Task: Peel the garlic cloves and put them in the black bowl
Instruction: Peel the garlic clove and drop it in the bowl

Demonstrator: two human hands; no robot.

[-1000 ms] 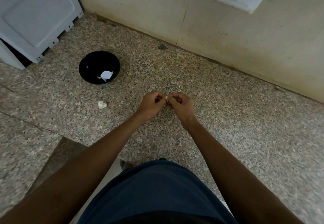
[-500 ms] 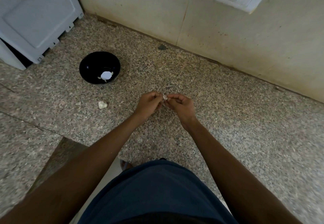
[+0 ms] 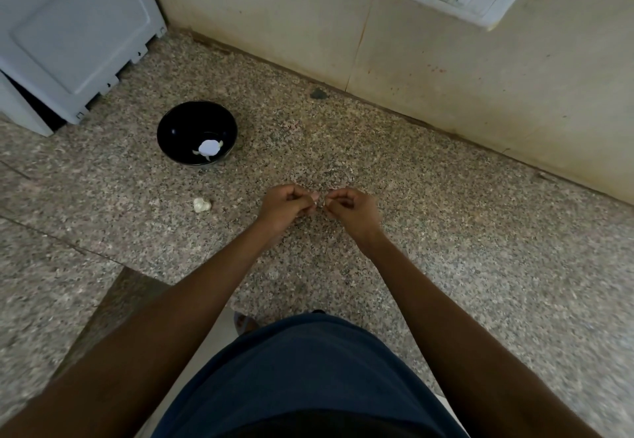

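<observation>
Closest to me, my left hand (image 3: 286, 201) and right hand (image 3: 350, 207) meet above the counter (image 3: 463, 231), fingers curled in tight, both pinching at one small garlic clove (image 3: 319, 196) between the fingertips; the clove is almost hidden, so I cannot tell how much skin is left on it. The risk I see here is the clove squirting out of so small a pinch if I pull the skin too hard, and on this speckled stone it, or any scrap of peel, would be hard to spot again. Skin could also cling to my fingertips and ride along to the bowl. Off to the left, a pale piece of garlic (image 3: 201, 205) lies on the counter, apart from both hands; whether it is an unpeeled clove or loose skin I cannot make out. Farther back and left sits the black bowl (image 3: 178, 122), holding a white bit of garlic (image 3: 208, 147) near its front wall, with pale slivers beside it. Dropping from a height could bounce a clove off that rim.
</observation>
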